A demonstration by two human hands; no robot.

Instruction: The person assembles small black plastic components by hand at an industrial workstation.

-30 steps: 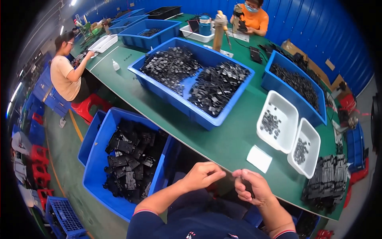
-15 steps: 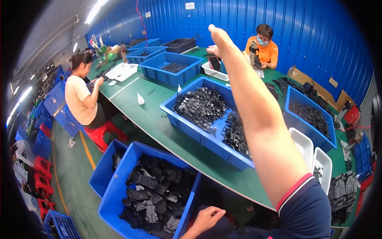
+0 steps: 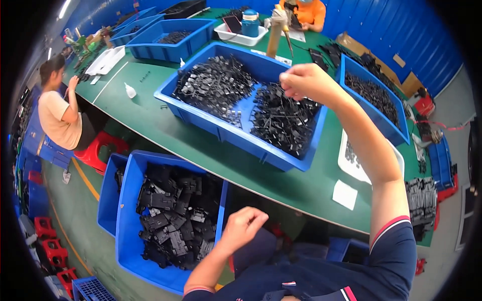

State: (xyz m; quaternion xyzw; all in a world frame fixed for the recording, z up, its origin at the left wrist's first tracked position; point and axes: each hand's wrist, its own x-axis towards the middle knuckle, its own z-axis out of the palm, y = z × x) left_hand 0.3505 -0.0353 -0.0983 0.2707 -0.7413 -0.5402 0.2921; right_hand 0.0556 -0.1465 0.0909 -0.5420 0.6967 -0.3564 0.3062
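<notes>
The right hand (image 3: 311, 84), its fingers curled on what I cannot tell, if anything, is over the far right of the blue bin (image 3: 213, 129) of small black plastic parts (image 3: 283, 125), while the loosely closed left hand (image 3: 242, 228) is beside the near blue crate (image 3: 126, 236)'s right edge.

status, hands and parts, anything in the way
Right hand over table bin, left hand beside lower bin, grips unclear. Black parts in both. Right forearm partly hides white tray.
</notes>
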